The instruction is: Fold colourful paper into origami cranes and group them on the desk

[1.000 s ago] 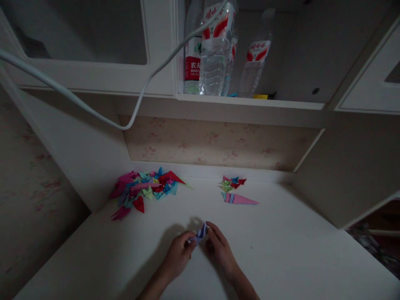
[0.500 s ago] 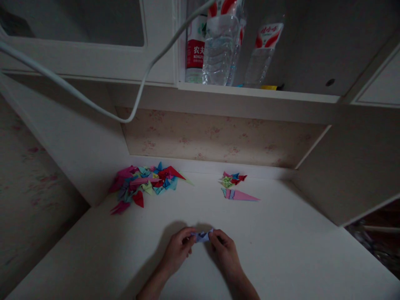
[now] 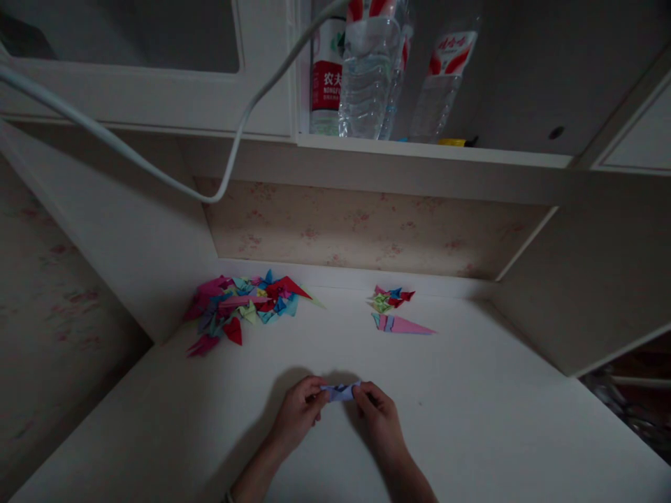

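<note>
A small piece of folded lilac paper (image 3: 340, 392) is stretched between my two hands, low over the white desk (image 3: 472, 419). My left hand (image 3: 300, 411) pinches its left end between thumb and fingers. At the right end, my right hand (image 3: 379, 418) has the same kind of pinch. The paper's upper edge shows creases and a dark gap; its finer folds are too small to make out. Beyond the hands, to the right, lies a long pointed pink folded paper (image 3: 409, 325) with lilac and teal bands, beside a few small coloured paper pieces (image 3: 391, 299).
A heap of colourful folded papers (image 3: 246, 304) lies at the back left of the desk. Above, a shelf (image 3: 435, 150) holds several plastic bottles (image 3: 370, 84). A white cable (image 3: 220, 188) hangs in front of the cabinet.
The lilac paper looks slightly wider and straighter between my hands, the right hand having shifted a little to the right. Both hands keep their pinch.
</note>
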{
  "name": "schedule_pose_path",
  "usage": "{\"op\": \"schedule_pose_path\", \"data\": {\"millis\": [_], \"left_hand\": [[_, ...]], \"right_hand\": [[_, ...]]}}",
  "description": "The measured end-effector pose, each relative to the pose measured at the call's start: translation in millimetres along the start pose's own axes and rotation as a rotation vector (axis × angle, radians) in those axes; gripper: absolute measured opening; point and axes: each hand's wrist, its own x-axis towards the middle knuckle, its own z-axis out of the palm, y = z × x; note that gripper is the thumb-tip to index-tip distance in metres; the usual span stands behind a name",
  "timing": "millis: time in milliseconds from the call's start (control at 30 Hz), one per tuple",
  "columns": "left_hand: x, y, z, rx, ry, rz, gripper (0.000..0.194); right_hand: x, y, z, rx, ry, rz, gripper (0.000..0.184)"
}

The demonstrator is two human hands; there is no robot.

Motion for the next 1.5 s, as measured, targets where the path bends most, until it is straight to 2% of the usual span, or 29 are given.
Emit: {"op": "schedule_pose_path", "data": {"millis": [200, 467, 900, 1300, 1500], "left_hand": [[-2.8, 6.1, 0.6, 0.013, 0.011, 0.0, 0.048], [-1.2, 1.4, -1.0, -0.014, 0.024, 0.009, 0.048], [-2.7, 3.8, 0.4, -0.003, 0.046, 0.016, 0.046], [-4.2, 6.4, 1.2, 0.008, 0.061, 0.017, 0.046], [-1.5, 8.4, 8.1, 0.087, 0.043, 0.048, 0.038]], "right_hand": [[-0.6, -0.5, 0.1, -0.003, 0.0, 0.014, 0.04], [-2.3, -10.1, 1.5, 0.005, 0.023, -0.008, 0.044], [-2.0, -3.9, -0.8, -0.011, -0.021, -0.025, 0.039], [-1.8, -1.6, -0.9, 0.027, -0.008, -0.009, 0.038], [1.9, -4.9, -5.1, 0.056, 0.011, 0.021, 0.04]]}}
